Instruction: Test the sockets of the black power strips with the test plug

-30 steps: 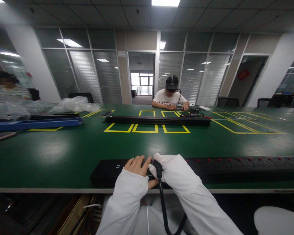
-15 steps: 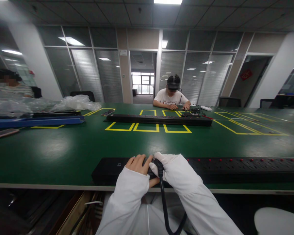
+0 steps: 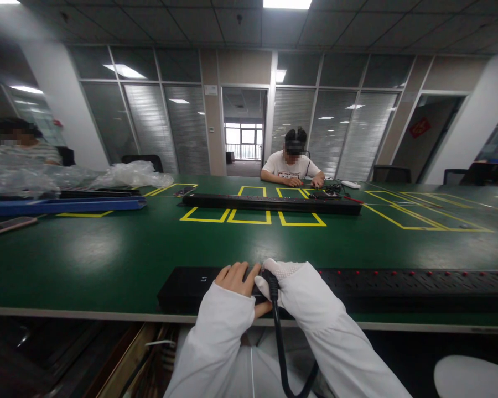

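Note:
A long black power strip (image 3: 182, 290) with a row of red-topped outlets lies along the near edge of the table. My left hand (image 3: 238, 281), bare with a white sleeve, grips the strip near its left end, fingers over the top and thumb on the near side. Beside it, my right hand (image 3: 269, 273) in a white dotted glove is closed round a black plug (image 3: 273, 282). From the plug a thick black cable (image 3: 279, 342) hangs over the table edge and loops below. The plug's front end is hidden by my hands, so I cannot tell whether it sits in an outlet.
Another black power strip (image 3: 274, 204) lies farther back across yellow tape outlines on the green table (image 3: 120, 260). At left are blue channel pieces (image 3: 66, 206), clear plastic wrap (image 3: 133, 176) and a phone (image 3: 10, 226). A co-worker (image 3: 292, 163) sits opposite; another person sits far left.
The whole view has shifted very slightly. Both hands keep the same hold on the power strip and the plug.

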Action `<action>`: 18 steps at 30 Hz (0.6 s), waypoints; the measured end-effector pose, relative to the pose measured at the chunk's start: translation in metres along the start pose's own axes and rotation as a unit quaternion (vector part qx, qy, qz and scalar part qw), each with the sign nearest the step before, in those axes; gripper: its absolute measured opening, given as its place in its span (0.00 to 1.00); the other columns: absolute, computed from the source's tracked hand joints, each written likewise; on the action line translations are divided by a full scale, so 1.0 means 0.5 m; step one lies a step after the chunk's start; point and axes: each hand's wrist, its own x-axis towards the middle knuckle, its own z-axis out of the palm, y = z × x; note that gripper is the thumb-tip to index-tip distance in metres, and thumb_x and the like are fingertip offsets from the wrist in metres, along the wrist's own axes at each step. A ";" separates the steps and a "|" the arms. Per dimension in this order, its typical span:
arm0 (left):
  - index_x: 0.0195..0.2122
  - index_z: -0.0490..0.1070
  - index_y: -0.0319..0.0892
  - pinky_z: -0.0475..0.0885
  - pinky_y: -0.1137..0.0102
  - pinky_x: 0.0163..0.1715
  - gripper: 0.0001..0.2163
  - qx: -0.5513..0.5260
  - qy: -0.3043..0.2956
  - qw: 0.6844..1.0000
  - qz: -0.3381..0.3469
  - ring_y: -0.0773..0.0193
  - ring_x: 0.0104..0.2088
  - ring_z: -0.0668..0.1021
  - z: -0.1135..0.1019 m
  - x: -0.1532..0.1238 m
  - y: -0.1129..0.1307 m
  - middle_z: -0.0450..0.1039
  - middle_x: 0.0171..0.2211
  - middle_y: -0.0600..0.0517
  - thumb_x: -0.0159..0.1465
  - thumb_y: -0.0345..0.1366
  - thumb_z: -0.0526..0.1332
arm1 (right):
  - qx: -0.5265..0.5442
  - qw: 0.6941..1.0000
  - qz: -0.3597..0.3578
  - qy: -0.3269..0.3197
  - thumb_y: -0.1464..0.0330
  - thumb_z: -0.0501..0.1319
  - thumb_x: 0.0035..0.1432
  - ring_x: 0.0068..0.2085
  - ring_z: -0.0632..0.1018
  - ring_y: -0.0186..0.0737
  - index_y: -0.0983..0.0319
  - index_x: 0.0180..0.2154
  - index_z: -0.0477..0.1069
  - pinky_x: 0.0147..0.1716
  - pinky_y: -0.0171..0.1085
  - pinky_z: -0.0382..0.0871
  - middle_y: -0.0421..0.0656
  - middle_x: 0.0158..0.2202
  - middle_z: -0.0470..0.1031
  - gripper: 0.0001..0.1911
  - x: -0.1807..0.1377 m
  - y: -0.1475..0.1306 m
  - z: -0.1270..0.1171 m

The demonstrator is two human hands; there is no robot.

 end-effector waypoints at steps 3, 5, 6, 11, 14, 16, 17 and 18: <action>0.50 0.69 0.44 0.62 0.57 0.47 0.31 -0.001 -0.004 1.000 -0.004 0.49 0.48 0.72 0.003 -0.001 -0.001 0.72 0.47 0.43 0.46 0.53 0.61 | -0.033 0.999 -0.015 -0.006 0.57 0.51 0.61 0.31 0.72 0.27 0.65 0.40 0.68 0.34 0.34 0.69 0.40 0.32 0.71 0.19 0.006 0.008 -0.003; 0.50 0.69 0.43 0.62 0.56 0.47 0.31 -0.003 -0.003 1.000 -0.002 0.48 0.48 0.72 0.005 -0.002 -0.002 0.72 0.47 0.43 0.46 0.53 0.61 | -0.050 0.998 -0.021 -0.007 0.56 0.51 0.61 0.30 0.72 0.27 0.65 0.39 0.69 0.34 0.34 0.69 0.40 0.31 0.71 0.19 0.007 0.010 -0.004; 0.50 0.69 0.43 0.62 0.56 0.47 0.31 -0.004 -0.002 1.000 -0.001 0.48 0.48 0.72 0.005 -0.002 -0.003 0.72 0.47 0.43 0.46 0.53 0.61 | -0.057 0.998 -0.022 -0.006 0.56 0.51 0.61 0.30 0.72 0.27 0.65 0.39 0.69 0.34 0.34 0.69 0.40 0.31 0.71 0.19 0.006 0.010 -0.004; 0.50 0.69 0.42 0.62 0.56 0.46 0.32 -0.006 0.005 1.000 0.004 0.47 0.48 0.72 0.003 -0.001 -0.002 0.72 0.46 0.42 0.47 0.55 0.61 | -0.074 0.997 -0.012 0.009 0.56 0.51 0.61 0.32 0.72 0.28 0.64 0.43 0.68 0.34 0.33 0.69 0.41 0.35 0.71 0.19 -0.003 -0.005 -0.001; 0.50 0.69 0.42 0.62 0.56 0.46 0.31 -0.005 0.010 1.000 0.004 0.48 0.47 0.72 0.002 -0.001 0.000 0.72 0.46 0.42 0.47 0.55 0.60 | -0.079 0.997 -0.007 0.015 0.58 0.51 0.61 0.33 0.72 0.28 0.64 0.44 0.67 0.34 0.34 0.69 0.42 0.36 0.71 0.18 -0.006 -0.012 0.000; 0.50 0.69 0.42 0.62 0.56 0.46 0.31 -0.005 0.011 1.000 0.004 0.48 0.47 0.72 0.002 -0.001 0.000 0.72 0.46 0.42 0.47 0.55 0.60 | -0.079 0.997 -0.005 0.017 0.58 0.52 0.61 0.33 0.72 0.28 0.65 0.44 0.67 0.34 0.34 0.69 0.41 0.36 0.71 0.18 -0.007 -0.014 -0.001; 0.49 0.69 0.42 0.62 0.56 0.47 0.31 -0.005 0.010 1.000 0.004 0.48 0.47 0.72 0.002 -0.001 0.000 0.72 0.46 0.42 0.47 0.55 0.60 | -0.079 0.997 -0.004 0.018 0.58 0.52 0.61 0.33 0.72 0.28 0.65 0.43 0.67 0.34 0.33 0.69 0.41 0.36 0.71 0.18 -0.007 -0.015 -0.001; 0.50 0.69 0.42 0.62 0.56 0.47 0.31 -0.004 0.010 1.000 0.004 0.48 0.47 0.72 0.003 -0.001 -0.001 0.72 0.46 0.42 0.47 0.55 0.60 | -0.078 0.997 -0.004 0.018 0.58 0.52 0.61 0.33 0.72 0.28 0.65 0.43 0.67 0.34 0.33 0.69 0.41 0.36 0.71 0.18 -0.007 -0.015 -0.002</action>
